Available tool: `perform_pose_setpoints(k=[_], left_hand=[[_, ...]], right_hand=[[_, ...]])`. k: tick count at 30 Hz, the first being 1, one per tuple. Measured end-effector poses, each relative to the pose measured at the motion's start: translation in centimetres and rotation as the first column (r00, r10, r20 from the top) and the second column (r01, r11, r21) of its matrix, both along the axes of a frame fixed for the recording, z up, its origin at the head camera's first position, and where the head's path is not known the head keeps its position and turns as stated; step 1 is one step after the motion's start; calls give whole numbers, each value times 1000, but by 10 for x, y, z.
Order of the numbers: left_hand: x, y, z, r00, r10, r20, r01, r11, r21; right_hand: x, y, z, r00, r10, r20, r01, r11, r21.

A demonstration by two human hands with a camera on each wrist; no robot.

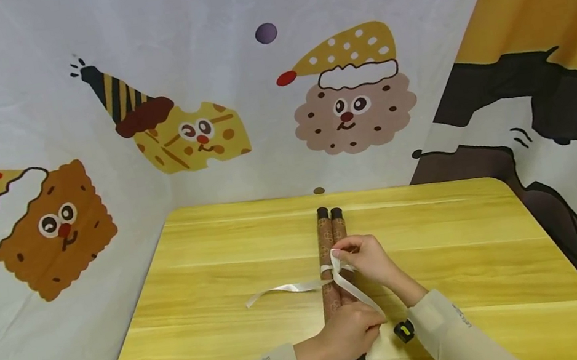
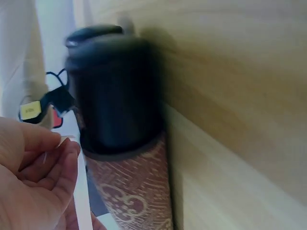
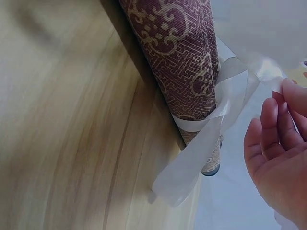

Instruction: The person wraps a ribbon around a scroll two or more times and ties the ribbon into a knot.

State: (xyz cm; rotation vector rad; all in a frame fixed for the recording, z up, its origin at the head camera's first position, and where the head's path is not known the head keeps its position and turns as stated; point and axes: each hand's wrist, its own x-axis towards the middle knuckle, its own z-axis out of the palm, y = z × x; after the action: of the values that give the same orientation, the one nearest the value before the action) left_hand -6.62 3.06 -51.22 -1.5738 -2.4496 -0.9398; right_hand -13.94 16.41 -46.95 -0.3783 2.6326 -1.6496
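Two long scrolls (image 1: 333, 298) in brown patterned covering with black end knobs lie side by side on the table, pointing away from me. A white satin ribbon (image 1: 358, 295) goes round both of them near the middle. My right hand (image 1: 370, 260) pinches a raised fold of the ribbon (image 3: 237, 86) between thumb and fingers, just above the scrolls. Lower down, my left hand (image 1: 345, 334) pinches a stretch of the same ribbon and overlaps the near part of the scrolls. The other ribbon tail trails left over the wood. In the left wrist view a black knob (image 2: 117, 91) stands close beside the fingers.
The yellow wood-grain table (image 1: 212, 266) runs up to a white cloth backdrop (image 1: 220, 22) printed with cartoon biscuits and cheese. A black strap device with a yellow mark (image 1: 404, 331) sits at the right wrist.
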Motion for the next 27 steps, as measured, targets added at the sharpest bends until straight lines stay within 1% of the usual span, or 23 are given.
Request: perform_pose_setpoints(k=[4, 6, 8, 10, 12, 14, 16, 17, 19, 20, 21, 23, 25, 27], left_hand=[[-4, 2, -5, 998, -8, -68, 1, 994, -105], [-6, 1, -7, 996, -10, -88, -3, 989, -145], [-7, -1, -9, 995, -11, -99, -5, 986, -167], [-9, -4, -11, 995, -4, -100, -11, 989, -151], [-12, -8, -10, 996, 22, -90, -29, 997, -77], [-17, -13, -9, 988, 91, -126, -90, 996, 19], [-23, -18, -6, 971, 181, -157, -162, 979, 126], [-26, -20, -5, 958, 229, -171, -200, 964, 175], [-34, -26, -3, 927, 320, -197, -270, 931, 245], [-38, -29, -2, 917, 351, -188, -294, 916, 271], [-42, -32, -1, 913, 373, -167, -316, 903, 290], [-49, -38, 1, 901, 417, -115, -369, 880, 297], [-56, -43, 2, 894, 447, -39, -422, 866, 268], [-61, -47, 3, 881, 469, 66, -472, 854, 219]], right_hand=[[2, -1, 3, 1000, 16, 8, -16, 1000, 8], [2, -1, 3, 1000, 18, 18, -18, 1000, 0], [1, 0, 2, 1000, 19, 23, -19, 1000, -4], [0, 1, -1, 1000, 20, 24, -20, 1000, -5], [-5, 3, -9, 1000, 17, 21, -17, 1000, -4], [-9, 5, -19, 1000, 16, 8, -16, 1000, 1], [-13, 8, -29, 1000, 14, -2, -14, 1000, 2], [-14, 8, -32, 1000, 13, -3, -13, 1000, -1], [-16, 9, -35, 1000, 11, -4, -12, 1000, -7], [-16, 9, -35, 1000, 11, -6, -11, 1000, -8], [-16, 10, -36, 1000, 12, -8, -12, 1000, -12], [-16, 10, -36, 1000, 11, -12, -11, 1000, -13], [-16, 9, -36, 1000, 13, -16, -13, 1000, -10], [-16, 9, -36, 1000, 17, -19, -17, 1000, -10]])
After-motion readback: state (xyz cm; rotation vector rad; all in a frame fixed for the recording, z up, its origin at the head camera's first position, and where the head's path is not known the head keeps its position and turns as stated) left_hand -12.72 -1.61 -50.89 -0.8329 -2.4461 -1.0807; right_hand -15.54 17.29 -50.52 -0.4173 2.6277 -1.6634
